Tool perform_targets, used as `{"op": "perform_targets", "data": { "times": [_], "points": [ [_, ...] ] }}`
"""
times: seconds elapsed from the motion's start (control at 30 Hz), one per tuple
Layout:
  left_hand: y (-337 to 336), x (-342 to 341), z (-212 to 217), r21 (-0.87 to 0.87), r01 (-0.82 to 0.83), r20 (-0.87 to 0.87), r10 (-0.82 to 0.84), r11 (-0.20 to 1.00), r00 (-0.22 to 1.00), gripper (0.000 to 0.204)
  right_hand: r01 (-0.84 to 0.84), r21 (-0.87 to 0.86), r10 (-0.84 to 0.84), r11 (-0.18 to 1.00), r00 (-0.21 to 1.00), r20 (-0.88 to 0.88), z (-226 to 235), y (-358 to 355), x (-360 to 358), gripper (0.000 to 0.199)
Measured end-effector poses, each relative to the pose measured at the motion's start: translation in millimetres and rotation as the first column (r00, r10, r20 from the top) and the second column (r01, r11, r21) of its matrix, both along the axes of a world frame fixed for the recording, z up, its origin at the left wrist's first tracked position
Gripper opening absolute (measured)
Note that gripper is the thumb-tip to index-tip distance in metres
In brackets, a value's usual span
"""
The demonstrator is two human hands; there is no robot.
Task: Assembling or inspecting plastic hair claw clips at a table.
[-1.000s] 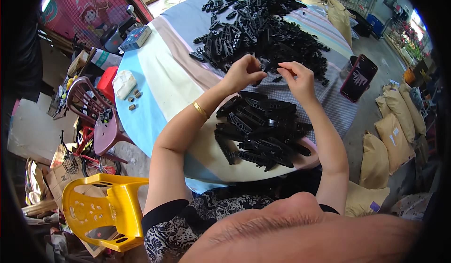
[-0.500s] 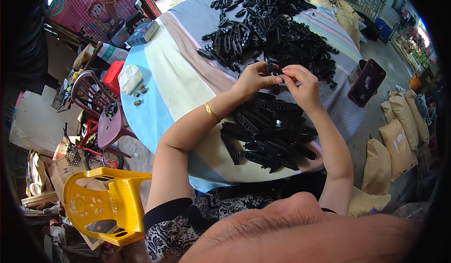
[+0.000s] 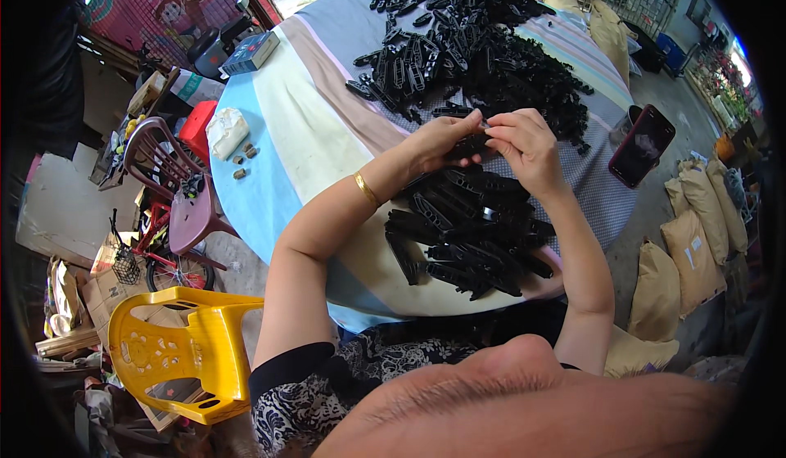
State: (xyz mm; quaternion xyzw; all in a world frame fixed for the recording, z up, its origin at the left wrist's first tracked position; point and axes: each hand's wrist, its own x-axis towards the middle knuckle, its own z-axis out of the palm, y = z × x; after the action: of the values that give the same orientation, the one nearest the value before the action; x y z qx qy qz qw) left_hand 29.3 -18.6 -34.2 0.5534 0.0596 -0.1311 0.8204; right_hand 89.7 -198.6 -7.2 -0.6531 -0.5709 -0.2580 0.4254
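Note:
My left hand (image 3: 448,142) is closed around a black plastic part (image 3: 468,145), mostly hidden by the palm and fingers. Against its thumb tip, my right hand (image 3: 526,145) pinches something small and pale, too small to name. Both hands meet above the table, between two heaps of black plastic parts. The larger heap (image 3: 491,57) spreads over the far side. Nearer my body lies the smaller heap of long black parts (image 3: 467,237), some ribbed and hollow.
On the striped tablecloth (image 3: 295,130) stand a blue box (image 3: 250,54), a white plastic bag (image 3: 227,134) and several small brownish pieces (image 3: 239,161). A phone (image 3: 641,145) leans against a cup at the right edge. Around the table are a yellow chair (image 3: 176,351), a purple chair (image 3: 192,221) and brown sacks (image 3: 655,286).
My left hand has turned, so the black part that showed above its thumb is now largely covered. The right hand's fingers have closed in nearer to the left thumb tip.

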Motion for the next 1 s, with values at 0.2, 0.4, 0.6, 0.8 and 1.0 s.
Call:
{"op": "perform_targets", "data": {
  "times": [0.2, 0.4, 0.6, 0.8, 1.0],
  "points": [
    [0.7, -0.6, 11.2, 0.101, -0.020, -0.119, 0.032, 0.995, 0.992, 0.068, 0.017, -0.081, -0.020, 0.997, 0.999, -0.039, -10.9, 0.6, 6.2, 0.013],
    [-5.2, -4.3, 18.1, 0.219, 0.017, -0.133, 0.013, 0.976, 0.991, 0.073, -0.037, -0.136, 0.037, 0.990, 0.999, -0.003, -11.3, 1.1, 2.6, 0.014],
    [-4.3, -5.1, 18.3, 0.144, -0.033, -0.062, 0.042, 0.989, 0.997, 0.046, 0.005, -0.211, 0.007, 0.977, 0.998, 0.058, -9.0, -1.8, -0.6, 0.010],
    [9.0, -9.4, 24.9, 0.225, 0.074, 0.111, -0.101, 0.972, 0.989, 0.057, 0.064, -0.123, -0.045, 0.990, 0.988, 0.148, -12.1, -4.6, 10.0, 0.012],
    [6.6, -10.1, 25.1, 0.212, 0.067, 0.119, -0.094, 0.975, 0.988, 0.056, 0.038, -0.129, -0.020, 0.991, 0.990, 0.139, -9.7, -6.0, 8.5, 0.015]
  ]
}}
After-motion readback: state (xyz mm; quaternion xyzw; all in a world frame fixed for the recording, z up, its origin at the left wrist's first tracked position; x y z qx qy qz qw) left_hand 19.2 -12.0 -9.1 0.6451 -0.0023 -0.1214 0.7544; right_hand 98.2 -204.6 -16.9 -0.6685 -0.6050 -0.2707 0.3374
